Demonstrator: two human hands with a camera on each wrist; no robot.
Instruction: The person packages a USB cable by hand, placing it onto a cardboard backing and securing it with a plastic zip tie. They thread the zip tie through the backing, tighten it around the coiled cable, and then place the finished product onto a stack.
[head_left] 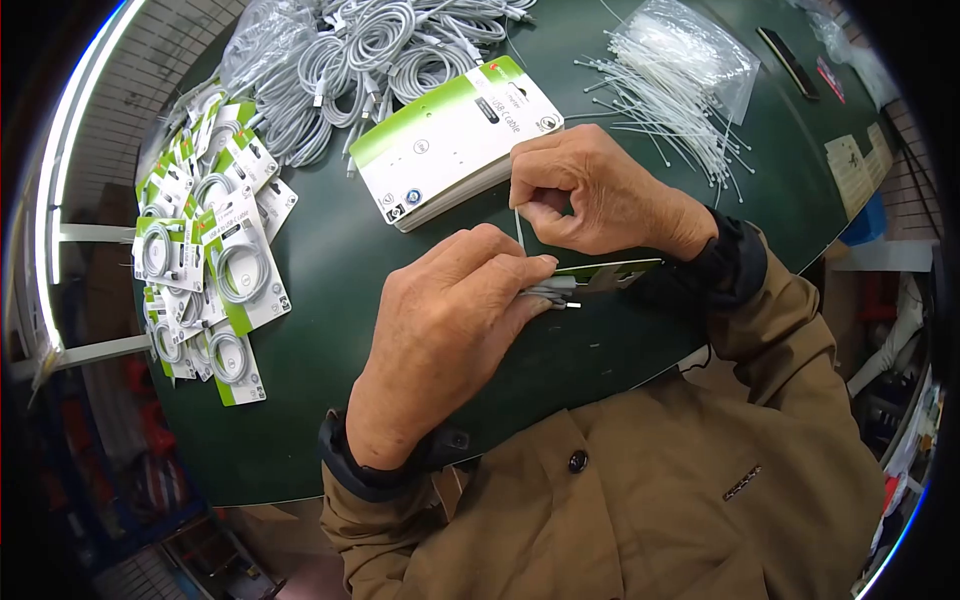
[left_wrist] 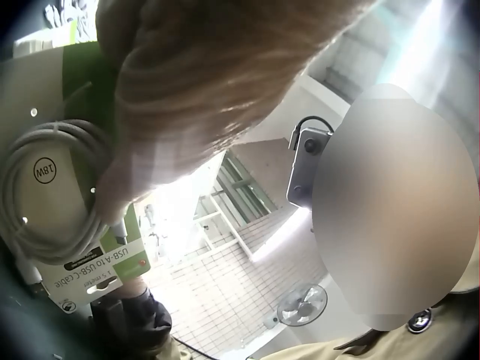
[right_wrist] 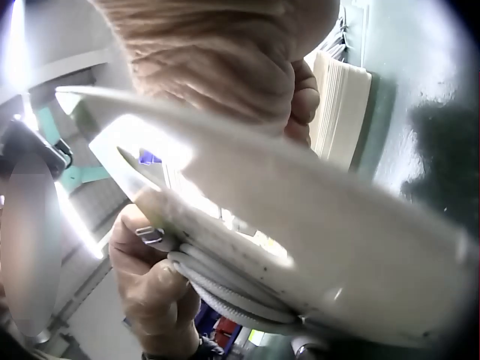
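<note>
My left hand grips a green and white packaging card together with a coiled grey USB cable. In the left wrist view the coil lies against the card's printed face, beside the "USB-A to USB-C cable" text. Above the card's edge, my right hand pinches a thin white cable tie between thumb and forefinger. The tie runs down toward the left fingers. From the right wrist view, the card's pale back shows close up, with the cable loops under it by the left thumb.
A stack of blank cards lies just beyond the hands. Carded cables are piled at left, loose coiled cables at the back. White cable ties spill from a plastic bag at back right on the green table.
</note>
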